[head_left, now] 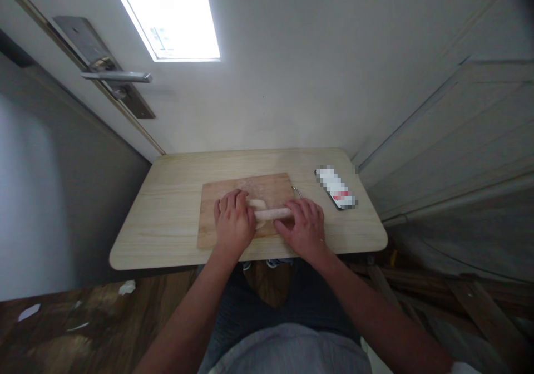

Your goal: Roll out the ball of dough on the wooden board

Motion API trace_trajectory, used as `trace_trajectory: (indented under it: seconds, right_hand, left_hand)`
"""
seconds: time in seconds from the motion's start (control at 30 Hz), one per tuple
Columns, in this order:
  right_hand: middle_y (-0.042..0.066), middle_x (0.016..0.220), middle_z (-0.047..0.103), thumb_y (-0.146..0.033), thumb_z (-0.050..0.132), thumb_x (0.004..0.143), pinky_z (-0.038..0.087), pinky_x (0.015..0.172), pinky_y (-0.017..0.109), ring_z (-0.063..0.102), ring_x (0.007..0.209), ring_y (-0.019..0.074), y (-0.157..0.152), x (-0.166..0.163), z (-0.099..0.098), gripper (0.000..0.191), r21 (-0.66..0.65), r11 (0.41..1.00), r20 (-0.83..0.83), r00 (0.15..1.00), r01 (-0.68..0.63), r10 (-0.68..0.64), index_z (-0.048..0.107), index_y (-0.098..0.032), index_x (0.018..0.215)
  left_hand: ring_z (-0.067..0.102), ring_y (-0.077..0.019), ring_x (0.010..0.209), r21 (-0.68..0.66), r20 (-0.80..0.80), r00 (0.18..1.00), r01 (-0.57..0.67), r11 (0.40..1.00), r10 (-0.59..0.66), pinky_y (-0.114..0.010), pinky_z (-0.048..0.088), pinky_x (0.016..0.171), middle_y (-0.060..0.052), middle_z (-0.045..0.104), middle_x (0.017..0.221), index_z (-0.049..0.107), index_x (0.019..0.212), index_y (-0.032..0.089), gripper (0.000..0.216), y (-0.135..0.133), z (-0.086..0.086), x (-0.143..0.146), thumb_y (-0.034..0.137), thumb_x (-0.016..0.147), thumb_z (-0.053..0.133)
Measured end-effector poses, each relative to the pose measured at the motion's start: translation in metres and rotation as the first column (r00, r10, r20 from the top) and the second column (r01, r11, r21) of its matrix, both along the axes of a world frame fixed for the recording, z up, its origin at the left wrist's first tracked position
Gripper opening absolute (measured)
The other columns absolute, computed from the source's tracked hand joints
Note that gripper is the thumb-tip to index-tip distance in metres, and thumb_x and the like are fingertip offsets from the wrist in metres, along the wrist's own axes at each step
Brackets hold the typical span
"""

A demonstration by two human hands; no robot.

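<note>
A pale rolling pin [273,214] lies across a flat piece of dough [256,202] on a wooden cutting board [207,225]. My left hand [236,215] is closed over the pin's left end, hiding that end and part of the dough. Around the right end curls my right hand [304,224], its thumb toward the near side. Between the hands the middle of the pin shows, with dough visible both beyond it and on its near side. Some whitish flour [252,183] dusts the far part of the board.
The board rests on a light wood table [154,212], its metal ring handle [297,192] at the right. A phone [336,188], blurred over, lies at the table's right. Behind stands a white door [267,101] with a lever handle [117,77]. Paper scraps [127,288] litter the floor.
</note>
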State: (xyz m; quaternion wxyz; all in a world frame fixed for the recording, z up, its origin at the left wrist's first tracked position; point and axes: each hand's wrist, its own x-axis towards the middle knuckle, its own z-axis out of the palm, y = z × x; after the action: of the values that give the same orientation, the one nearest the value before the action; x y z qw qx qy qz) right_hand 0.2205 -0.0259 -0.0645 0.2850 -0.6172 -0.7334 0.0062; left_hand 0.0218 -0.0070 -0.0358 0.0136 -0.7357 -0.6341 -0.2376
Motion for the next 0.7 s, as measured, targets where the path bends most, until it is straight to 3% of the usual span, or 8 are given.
trace_trajectory:
  seconds: [0.1,0.23,0.7]
  right_hand:
    - [0.011,0.126,0.068,-0.057,0.061,0.093,0.029,0.11,0.05,0.051,0.123,0.0317,0.002,-0.001,0.001,0.043,0.0,1.0,0.024,1.0,-0.005,0.005,0.065,-0.023,0.12]
    - [0.011,0.13,0.068,-0.052,0.051,0.101,0.025,0.111,0.053,0.051,0.124,0.0313,0.006,-0.001,0.003,0.04,-0.012,1.0,0.072,0.997,0.001,0.0,0.064,-0.022,0.125]
    - [0.013,0.136,0.066,-0.054,0.046,0.102,0.023,0.112,0.058,0.049,0.13,0.0336,0.025,-0.003,0.0,0.046,-0.006,1.0,0.086,0.996,0.028,-0.028,0.063,-0.022,0.131]
  left_hand:
    - [0.051,-0.0331,0.131,-0.03,-0.009,1.0,-0.003,1.0,0.002,-0.055,0.034,0.113,-0.014,0.06,0.14,0.055,0.133,0.02,0.039,0.006,-0.001,-0.002,0.025,0.096,0.044]
    - [0.052,-0.0333,0.131,-0.059,-0.019,1.0,0.007,0.998,-0.008,-0.059,0.034,0.113,-0.014,0.061,0.141,0.055,0.136,0.021,0.04,0.014,0.001,-0.003,0.029,0.1,0.04]
    - [0.05,-0.0346,0.135,-0.21,-0.042,0.997,0.052,0.976,-0.062,-0.067,0.034,0.112,-0.013,0.06,0.144,0.058,0.136,0.025,0.046,0.044,0.003,-0.006,0.045,0.106,0.03]
